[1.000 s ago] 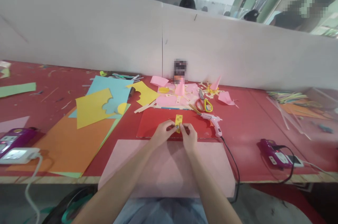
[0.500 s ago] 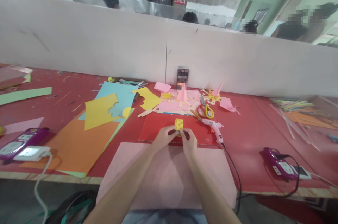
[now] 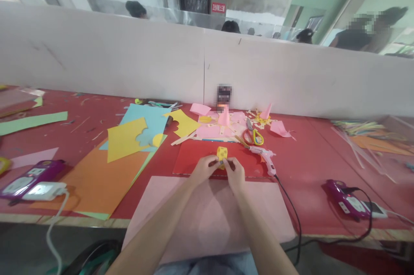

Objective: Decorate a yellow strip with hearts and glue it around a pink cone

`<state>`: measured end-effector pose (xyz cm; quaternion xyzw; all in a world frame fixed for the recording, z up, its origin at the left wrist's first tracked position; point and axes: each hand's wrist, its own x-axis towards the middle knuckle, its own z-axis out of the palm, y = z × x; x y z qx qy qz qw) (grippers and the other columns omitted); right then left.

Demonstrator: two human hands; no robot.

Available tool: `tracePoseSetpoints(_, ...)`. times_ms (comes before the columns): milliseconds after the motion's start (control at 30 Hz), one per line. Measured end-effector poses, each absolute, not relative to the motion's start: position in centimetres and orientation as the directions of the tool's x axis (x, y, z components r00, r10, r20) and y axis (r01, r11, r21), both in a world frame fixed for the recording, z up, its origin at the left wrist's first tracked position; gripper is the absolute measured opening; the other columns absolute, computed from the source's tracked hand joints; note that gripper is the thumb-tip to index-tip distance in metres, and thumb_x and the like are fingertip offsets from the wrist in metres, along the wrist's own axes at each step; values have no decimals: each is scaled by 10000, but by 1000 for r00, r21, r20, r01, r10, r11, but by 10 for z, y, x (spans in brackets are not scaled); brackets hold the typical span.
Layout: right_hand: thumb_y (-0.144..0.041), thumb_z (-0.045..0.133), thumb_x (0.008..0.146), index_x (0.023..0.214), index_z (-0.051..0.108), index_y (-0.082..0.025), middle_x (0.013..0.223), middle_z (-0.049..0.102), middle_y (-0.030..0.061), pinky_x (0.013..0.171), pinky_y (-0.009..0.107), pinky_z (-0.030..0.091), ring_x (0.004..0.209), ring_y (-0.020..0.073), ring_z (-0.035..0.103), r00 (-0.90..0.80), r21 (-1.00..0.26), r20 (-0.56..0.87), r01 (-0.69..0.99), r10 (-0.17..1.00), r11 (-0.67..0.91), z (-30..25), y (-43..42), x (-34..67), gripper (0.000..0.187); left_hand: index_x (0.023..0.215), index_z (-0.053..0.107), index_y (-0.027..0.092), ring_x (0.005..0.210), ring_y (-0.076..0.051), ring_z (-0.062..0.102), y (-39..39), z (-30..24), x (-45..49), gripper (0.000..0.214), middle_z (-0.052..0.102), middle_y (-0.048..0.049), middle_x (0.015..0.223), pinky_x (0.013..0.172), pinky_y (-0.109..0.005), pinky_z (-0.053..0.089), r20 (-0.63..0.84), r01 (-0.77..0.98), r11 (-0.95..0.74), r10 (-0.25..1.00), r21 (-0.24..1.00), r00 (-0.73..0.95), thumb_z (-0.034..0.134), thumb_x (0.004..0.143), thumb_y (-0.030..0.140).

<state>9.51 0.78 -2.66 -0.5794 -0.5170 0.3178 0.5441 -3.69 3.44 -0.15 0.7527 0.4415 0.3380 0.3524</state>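
Note:
Between both hands I hold a small yellow paper ring [image 3: 222,153] with darker spots, above a red board [image 3: 190,158]. My left hand [image 3: 205,169] pinches its lower left side, and my right hand [image 3: 235,172] pinches it from the right. The fingertips nearly meet at the near side of the ring, covering part of it. To the right of my hands lies a pink glue gun [image 3: 264,156] with a black cord. Beyond it are scissors [image 3: 254,136] with red and yellow handles. A pink paper cone [image 3: 224,117] stands on pink paper behind the ring.
Blue sheet [image 3: 152,115], yellow cut sheets [image 3: 124,137] and an orange sheet [image 3: 106,175] overlap on the left. Purple power strips [image 3: 32,178] with cables sit on both sides. A pale pink mat [image 3: 207,214] is under my forearms. A white partition [image 3: 129,59] closes off the back.
The camera view has tilted up slightly, so everything sits a little lower and further right. Both hands still pinch the yellow paper ring in about the same place over the board.

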Motion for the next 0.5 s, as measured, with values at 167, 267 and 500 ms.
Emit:
tracePoseSetpoints(167, -449, 492, 774, 726, 584, -178, 717, 625, 27, 666, 269, 437, 678, 157, 567, 278, -960, 198, 247, 940, 129, -25, 8, 95, 290, 691, 558, 185, 681, -129, 522, 34, -1, -36, 242, 580, 15, 697, 665, -246, 401, 208, 420, -357, 910, 835, 359, 452, 792, 378)
tracePoseSetpoints(267, -458, 486, 774, 714, 580, -182, 700, 621, 21, 650, 266, 439, 656, 151, 563, 281, -960, 208, 240, 937, 141, -25, 8, 95, 298, 724, 563, 190, 709, -134, 539, 34, -2, -36, 228, 597, 10, 733, 672, -250, 415, 216, 406, -353, 913, 843, 346, 466, 782, 387)
tracePoseSetpoints(500, -472, 480, 772, 703, 573, -182, 688, 618, 16, 630, 252, 435, 644, 145, 557, 277, -963, 212, 221, 937, 153, -24, 7, 96, 312, 717, 571, 187, 704, -130, 549, 35, -2, -38, 190, 606, 15, 724, 691, -257, 425, 224, 380, -355, 911, 854, 346, 487, 770, 349)
